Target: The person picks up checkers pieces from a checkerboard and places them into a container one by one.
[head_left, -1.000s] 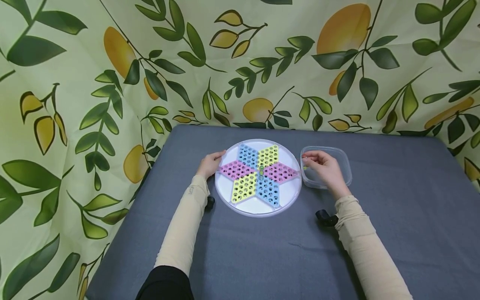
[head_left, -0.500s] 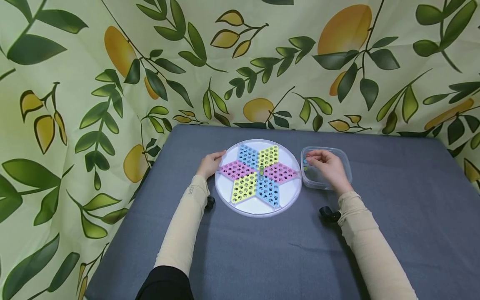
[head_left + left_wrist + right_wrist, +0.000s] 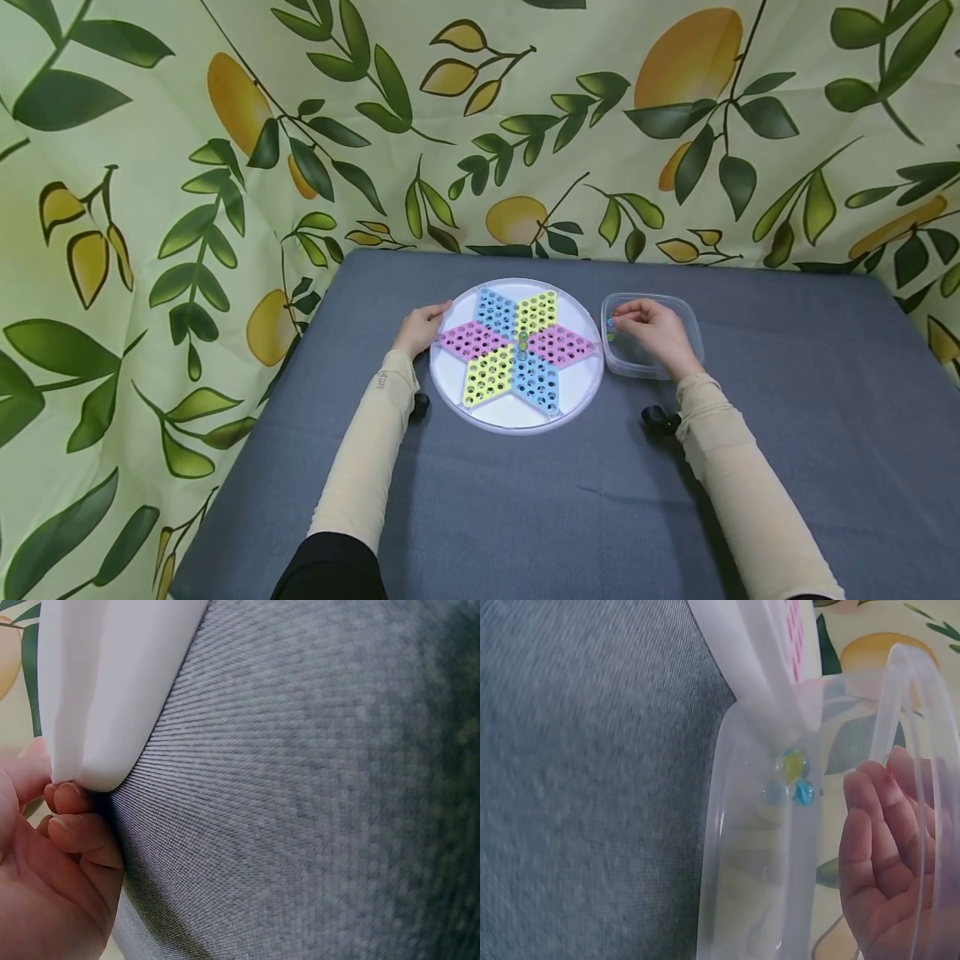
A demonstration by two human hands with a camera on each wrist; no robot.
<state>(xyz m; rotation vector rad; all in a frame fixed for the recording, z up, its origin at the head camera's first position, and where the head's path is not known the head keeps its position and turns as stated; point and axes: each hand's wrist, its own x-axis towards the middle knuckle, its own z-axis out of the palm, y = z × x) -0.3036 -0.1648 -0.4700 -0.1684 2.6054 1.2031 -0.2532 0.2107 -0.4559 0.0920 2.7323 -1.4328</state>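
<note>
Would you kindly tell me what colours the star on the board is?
The star is blue, yellow and pink, clearest in the head view.

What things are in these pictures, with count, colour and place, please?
Game board: one, white with blue, yellow and pink star, on grey cloth
Board marbles: a few, greenish, near its centre
Container: one, clear, beside the board
Container marbles: at least two, yellow and blue, inside
Reddish item: one, too small to identify, pinched at the container
Grey cloth: one, under board and container
Backdrop: one, cream with leaves and fruit, behind
Wrist devices: two, black, by the wrists
Sleeves: two, cream, along the forearms; black higher on the left
Left hand: one, fingers on the board's rim
Right hand: one, fingers pinching the reddish item
</note>
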